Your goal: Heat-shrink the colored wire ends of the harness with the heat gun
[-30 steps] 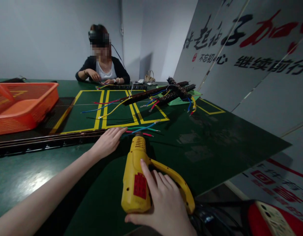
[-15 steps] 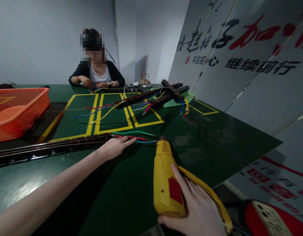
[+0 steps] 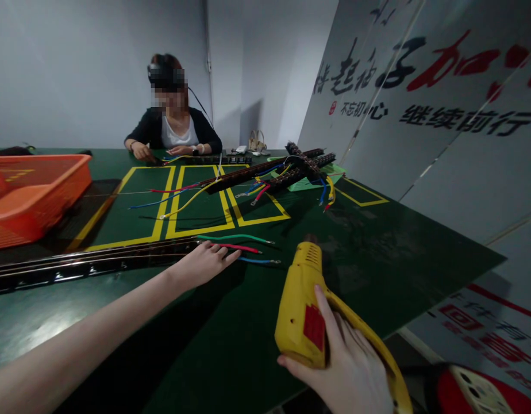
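Observation:
My right hand [image 3: 349, 359] is wrapped round the handle of a yellow heat gun [image 3: 297, 316] with a red label. Its dark nozzle [image 3: 310, 237] points away from me, to the right of the wire ends. My left hand [image 3: 205, 264] is closed over the wires at the end of a long dark bar assembly [image 3: 119, 257]. From under its fingers come a green wire [image 3: 235, 236], a red wire [image 3: 243, 249] and a blue wire [image 3: 259, 261], with metal terminals at their tips. The fingers partly hide the red and blue wires.
An orange basket [image 3: 54, 195] stands at the left. Further back, several wired bars [image 3: 257, 172] lie crossed over a green basket [image 3: 311, 181]. Across the green table [image 3: 377, 253] a person [image 3: 174, 123] handles another bar. A red and cream object [image 3: 472, 388] sits at lower right.
The heat gun in my right hand has moved right, away from the wire ends. My left hand stays at the wires, its fingers slightly shifted. The person opposite has lowered a hand.

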`<state>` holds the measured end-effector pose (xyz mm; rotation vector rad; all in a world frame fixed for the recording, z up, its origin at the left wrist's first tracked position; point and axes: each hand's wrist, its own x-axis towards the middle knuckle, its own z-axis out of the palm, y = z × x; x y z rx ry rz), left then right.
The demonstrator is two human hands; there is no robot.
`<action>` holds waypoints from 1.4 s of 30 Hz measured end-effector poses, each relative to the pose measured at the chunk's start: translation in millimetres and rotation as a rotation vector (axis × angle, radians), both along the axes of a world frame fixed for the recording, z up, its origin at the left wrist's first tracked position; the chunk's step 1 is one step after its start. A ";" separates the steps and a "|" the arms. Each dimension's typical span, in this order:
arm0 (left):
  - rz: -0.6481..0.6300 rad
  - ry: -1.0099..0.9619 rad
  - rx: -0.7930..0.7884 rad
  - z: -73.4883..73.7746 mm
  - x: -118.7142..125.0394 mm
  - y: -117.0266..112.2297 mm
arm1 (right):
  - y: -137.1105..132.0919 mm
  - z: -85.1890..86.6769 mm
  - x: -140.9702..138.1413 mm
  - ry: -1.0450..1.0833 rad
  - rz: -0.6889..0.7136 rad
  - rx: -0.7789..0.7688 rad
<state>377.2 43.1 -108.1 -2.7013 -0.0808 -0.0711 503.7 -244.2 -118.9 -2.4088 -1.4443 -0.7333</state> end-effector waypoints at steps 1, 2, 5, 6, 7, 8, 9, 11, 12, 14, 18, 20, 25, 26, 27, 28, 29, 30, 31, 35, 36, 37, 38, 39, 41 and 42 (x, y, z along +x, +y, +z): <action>-0.033 -0.036 0.002 4.1 -2.0 -0.5 | 2.6 0.3 -2.7 0.015 0.025 -0.005; -0.059 -0.077 -0.012 9.0 -4.0 0.7 | 5.1 0.7 -5.9 0.035 0.048 -0.016; -0.039 -0.224 -0.129 22.9 -9.0 16.7 | 11.5 2.4 -16.4 0.097 0.108 -0.056; 0.008 -0.282 -0.186 25.5 -10.0 25.8 | 13.3 3.1 -19.7 0.118 0.124 -0.067; 0.074 -0.339 -0.251 26.2 -10.5 36.0 | 14.8 4.0 -22.7 0.139 0.139 -0.074; 0.148 -0.384 -0.324 25.2 -10.6 46.3 | 16.1 5.2 -25.2 0.156 0.155 -0.075; 0.221 -0.402 -0.410 22.7 -10.4 56.0 | 17.3 6.5 -27.2 0.172 0.170 -0.073; 0.332 -0.357 -0.607 14.8 -9.6 70.2 | 19.2 9.9 -29.8 0.195 0.202 -0.052; 0.366 -0.316 -0.687 10.7 -9.1 74.0 | 20.1 11.6 -30.6 0.201 0.216 -0.031; 0.397 -0.251 -0.766 4.5 -8.2 75.3 | 21.1 14.3 -31.8 0.198 0.232 0.041; 0.412 -0.207 -0.763 3.1 -7.4 68.7 | 19.7 13.0 -35.9 0.148 0.177 0.223; 0.408 -0.188 -0.799 5.1 -7.3 68.5 | 18.4 10.3 -38.8 0.119 0.117 0.253; 0.416 -0.131 -0.904 6.5 -7.3 76.1 | 28.5 9.6 -46.7 0.157 0.223 0.191; 0.420 -0.123 -0.922 6.1 -7.3 77.5 | 33.4 10.2 -48.7 0.193 0.277 0.162; 0.421 -0.120 -0.938 5.4 -7.4 78.7 | 38.6 10.6 -51.0 0.229 0.321 0.129; 0.420 -0.120 -0.951 4.7 -7.5 79.6 | 43.8 10.6 -53.7 0.263 0.351 0.092; 0.420 -0.125 -0.961 3.9 -7.5 80.2 | 48.7 10.0 -56.5 0.294 0.369 0.056; 0.420 -0.132 -0.967 3.3 -7.6 80.7 | 52.8 8.8 -59.3 0.320 0.378 0.022; 0.421 -0.140 -0.971 2.7 -7.6 81.0 | 56.2 7.1 -62.0 0.340 0.378 -0.007; 0.413 -0.158 -0.993 1.7 -7.5 81.3 | 63.8 -4.2 -69.6 0.372 0.331 -0.098; 0.408 -0.160 -1.001 1.5 -7.5 81.4 | 65.4 -7.3 -70.8 0.364 0.318 -0.111; 0.403 -0.163 -1.011 1.2 -7.4 81.6 | 67.2 -9.9 -72.0 0.351 0.310 -0.123; 0.397 -0.167 -1.022 0.7 -7.3 81.9 | 69.3 -11.9 -73.1 0.337 0.306 -0.138; 0.389 -0.174 -1.033 0.2 -7.1 82.4 | 71.8 -13.1 -74.4 0.322 0.308 -0.154; 0.370 -0.193 -1.055 -1.1 -6.6 83.7 | 77.4 -13.2 -77.5 0.298 0.322 -0.196; 0.359 -0.200 -1.067 -1.7 -6.3 84.4 | 80.2 -12.3 -79.5 0.289 0.335 -0.217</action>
